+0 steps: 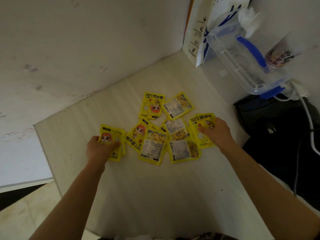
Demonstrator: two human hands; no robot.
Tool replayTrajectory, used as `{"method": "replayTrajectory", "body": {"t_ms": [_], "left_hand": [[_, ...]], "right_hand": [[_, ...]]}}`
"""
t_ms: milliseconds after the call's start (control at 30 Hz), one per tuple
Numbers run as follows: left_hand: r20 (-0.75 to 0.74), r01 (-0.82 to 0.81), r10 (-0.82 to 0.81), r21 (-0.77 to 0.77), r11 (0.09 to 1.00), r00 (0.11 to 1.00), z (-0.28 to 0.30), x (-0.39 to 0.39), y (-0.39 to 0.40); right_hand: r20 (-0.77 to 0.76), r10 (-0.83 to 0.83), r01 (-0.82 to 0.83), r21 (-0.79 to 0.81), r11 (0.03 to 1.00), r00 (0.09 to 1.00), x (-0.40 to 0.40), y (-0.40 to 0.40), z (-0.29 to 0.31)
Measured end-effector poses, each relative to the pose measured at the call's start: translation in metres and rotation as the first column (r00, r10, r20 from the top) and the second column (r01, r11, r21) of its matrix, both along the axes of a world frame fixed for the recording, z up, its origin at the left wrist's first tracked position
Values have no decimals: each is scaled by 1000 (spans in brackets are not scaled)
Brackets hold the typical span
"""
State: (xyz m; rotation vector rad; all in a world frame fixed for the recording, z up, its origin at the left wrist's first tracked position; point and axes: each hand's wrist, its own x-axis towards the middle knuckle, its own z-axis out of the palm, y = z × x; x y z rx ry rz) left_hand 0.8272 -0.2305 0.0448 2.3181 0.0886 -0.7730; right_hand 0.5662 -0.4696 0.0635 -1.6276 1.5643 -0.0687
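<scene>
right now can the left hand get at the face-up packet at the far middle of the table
Probably yes: the far packet lies uncovered, only flat packets between. But the left hand grips a stack, so its fingers aren't free.
</scene>
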Motion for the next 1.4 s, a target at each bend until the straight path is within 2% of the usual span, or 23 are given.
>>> {"method": "replayTrajectory", "body": {"t_ms": [100, 167, 233, 400, 533, 667, 867, 967, 1167, 1400], "left_hand": [[-9, 51, -53, -105, 993, 999, 12, -12, -4], [-8, 144, -147, -160, 976, 989, 20, -27, -11], [-8, 247, -253, -172, 953, 968, 21, -44, -19], [35, 447, -447, -143, 883, 894, 6, -82, -41], [107, 507, -501, -34, 862, 859, -7, -93, -46], [156, 532, -536, 68, 844, 830, -11, -95, -37], [149, 493, -495, 52, 869, 856, -7, -97, -27], [133, 466, -465, 32, 884, 875, -8, -98, -20], [83, 396, -391, -51, 917, 917, 2, -102, -12], [49, 272, -267, -161, 949, 962, 10, -110, 2]], "right_hand": [[89, 155, -156, 6, 988, 984, -12, 10, 13], [3, 345, -345, 14, 939, 939, -13, 18, 17], [-117, 507, -507, 37, 861, 854, -11, 25, 16], [-186, 679, -669, 119, 733, 711, 0, 43, 9], [-213, 669, -679, 30, 733, 712, 4, 47, -3], [-217, 638, -643, 54, 764, 739, 7, 48, -7], [-204, 622, -620, 84, 780, 756, 3, 52, -4], [-156, 590, -584, 84, 807, 792, 1, 54, 0], [6, 392, -389, 141, 911, 920, -9, 54, -1], [139, 200, -225, 196, 954, 970, -30, 60, -1]]}}
